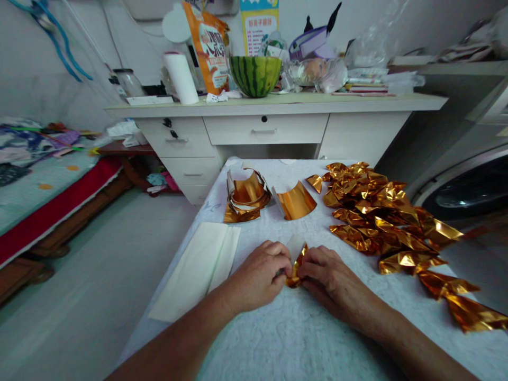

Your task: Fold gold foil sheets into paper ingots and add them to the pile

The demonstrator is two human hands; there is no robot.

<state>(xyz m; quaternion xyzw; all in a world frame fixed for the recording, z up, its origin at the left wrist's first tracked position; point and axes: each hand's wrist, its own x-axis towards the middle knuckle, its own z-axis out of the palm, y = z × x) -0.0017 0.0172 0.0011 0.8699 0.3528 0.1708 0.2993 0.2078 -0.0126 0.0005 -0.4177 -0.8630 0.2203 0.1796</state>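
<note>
A small piece of gold foil paper [295, 276], with its pale side showing at the top, stands partly folded on the cloth-covered table. My left hand [262, 272] is closed on its left edge, fingers curled. From the right, my right hand [331, 280] pinches the opposite edge; its fingertips partly hide the foil. Beyond my hands lies a curved loose sheet of gold foil paper [297, 201]. Beside that sits a curled stack of foil sheets [246, 193]. To the right is a heap of folded gold foil pieces [369, 211]. Flat white paper [190, 267] lies left of my hands.
Behind the table [254, 344] stands a white desk [265, 127] bearing half a watermelon [256, 74], an orange snack bag [210, 53] and a paper roll [180, 78]. A bed [51, 196] is at the left, a front-loading washing machine [472, 132] at the right.
</note>
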